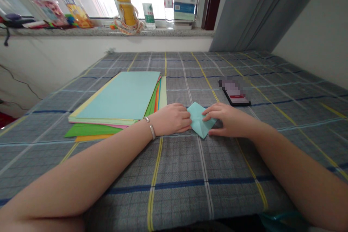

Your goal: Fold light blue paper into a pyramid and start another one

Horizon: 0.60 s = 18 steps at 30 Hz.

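The folded paper (pixel 199 120), pinched by left hand (pixel 171 118) and right hand (pixel 231 120), points nearward.

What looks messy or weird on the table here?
Nothing is spilled or torn. Only the stack of coloured paper is a bit untidy: green and orange sheets stick out at its near corner. The left hand and right hand rest on a small folded paper, which lies flat.

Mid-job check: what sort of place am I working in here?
Probably a room at home, perhaps a bedroom: a plaid cloth covers the work surface, bottles stand on the window sill, and a grey curtain hangs at the right.
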Each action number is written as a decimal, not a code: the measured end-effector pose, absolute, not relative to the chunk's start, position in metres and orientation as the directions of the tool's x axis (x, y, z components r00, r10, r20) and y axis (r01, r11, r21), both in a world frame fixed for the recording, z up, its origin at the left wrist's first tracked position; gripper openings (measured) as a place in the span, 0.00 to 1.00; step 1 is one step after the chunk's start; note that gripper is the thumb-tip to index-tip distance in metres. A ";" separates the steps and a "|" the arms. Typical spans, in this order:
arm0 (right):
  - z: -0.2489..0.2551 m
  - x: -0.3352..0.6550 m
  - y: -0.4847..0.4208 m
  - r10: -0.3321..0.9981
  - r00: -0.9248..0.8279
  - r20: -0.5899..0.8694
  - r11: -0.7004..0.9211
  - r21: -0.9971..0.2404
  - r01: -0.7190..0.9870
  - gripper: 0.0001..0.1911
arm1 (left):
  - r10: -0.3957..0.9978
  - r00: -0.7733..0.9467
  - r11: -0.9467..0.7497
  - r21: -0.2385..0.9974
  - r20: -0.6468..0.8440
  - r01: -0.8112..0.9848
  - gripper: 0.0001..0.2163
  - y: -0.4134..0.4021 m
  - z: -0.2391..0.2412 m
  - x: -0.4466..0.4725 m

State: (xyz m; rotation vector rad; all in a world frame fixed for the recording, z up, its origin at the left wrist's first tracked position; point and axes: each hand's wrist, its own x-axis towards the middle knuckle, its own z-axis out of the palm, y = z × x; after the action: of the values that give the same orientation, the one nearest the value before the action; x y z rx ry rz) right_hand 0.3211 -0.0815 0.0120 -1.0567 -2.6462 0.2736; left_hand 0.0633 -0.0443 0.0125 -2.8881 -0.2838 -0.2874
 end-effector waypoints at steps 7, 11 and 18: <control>0.016 0.322 -0.084 0.697 -0.697 0.166 0.710 -0.293 0.640 0.17 | 0.239 0.937 -0.949 -0.141 0.255 0.281 0.12 -0.044 0.005 0.065; 0.017 0.318 -0.083 0.716 -0.681 0.150 0.693 -0.260 0.672 0.08 | 0.352 0.890 -0.921 -0.063 0.289 0.384 0.11 -0.044 0.003 0.067; 0.008 0.311 -0.074 0.871 -0.461 0.170 0.490 -0.367 0.791 0.12 | 0.692 0.670 -0.721 0.212 0.268 0.660 0.10 -0.046 0.004 0.074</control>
State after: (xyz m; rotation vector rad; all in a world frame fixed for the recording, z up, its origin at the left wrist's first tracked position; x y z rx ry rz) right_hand 0.3110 -0.0745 0.0081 -1.3957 -2.4062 0.3368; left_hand 0.0738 -0.0464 0.0036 -2.9593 -1.2008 -0.5405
